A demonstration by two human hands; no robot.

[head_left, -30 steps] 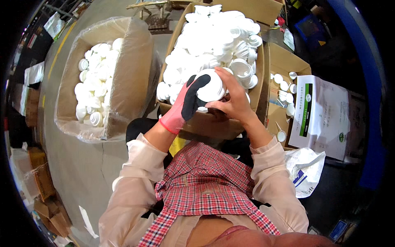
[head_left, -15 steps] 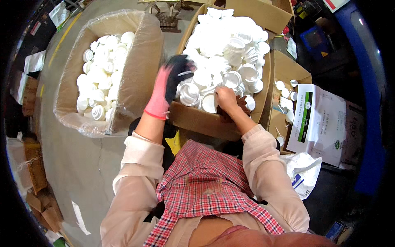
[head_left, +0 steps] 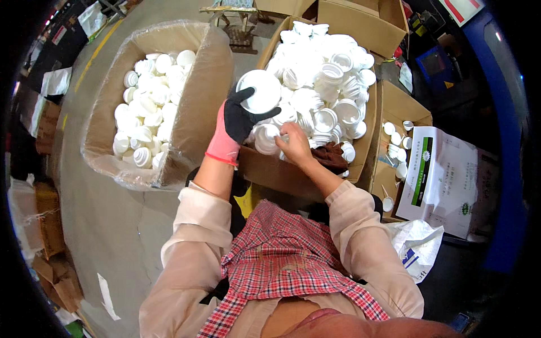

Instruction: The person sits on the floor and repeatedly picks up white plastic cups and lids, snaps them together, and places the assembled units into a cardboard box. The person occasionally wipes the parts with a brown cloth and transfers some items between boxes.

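Note:
My left hand [head_left: 239, 120], in a pink and black work glove, grips a round white plastic lid [head_left: 260, 90] by its edge, the broad face turned up. My bare right hand [head_left: 295, 145] is just to the right of it, thumb and fingers apart, over the near edge of a cardboard box [head_left: 276, 173]. That box is heaped with white threaded plastic caps [head_left: 326, 119]. A brown cloth-like item [head_left: 331, 158] lies beside my right wrist, partly covered by the forearm.
A plastic-lined carton [head_left: 204, 84] holding white caps stands on the left. Right of the heaped box, a smaller cardboard box [head_left: 386, 180] holds several small white pieces. A printed white carton [head_left: 445, 174] and a crumpled white bag [head_left: 417, 242] lie farther right.
The left hand, blurred over the pile earlier, now holds the white lid raised. My right hand has come away from the caps, moving slightly left, and its fingers have opened.

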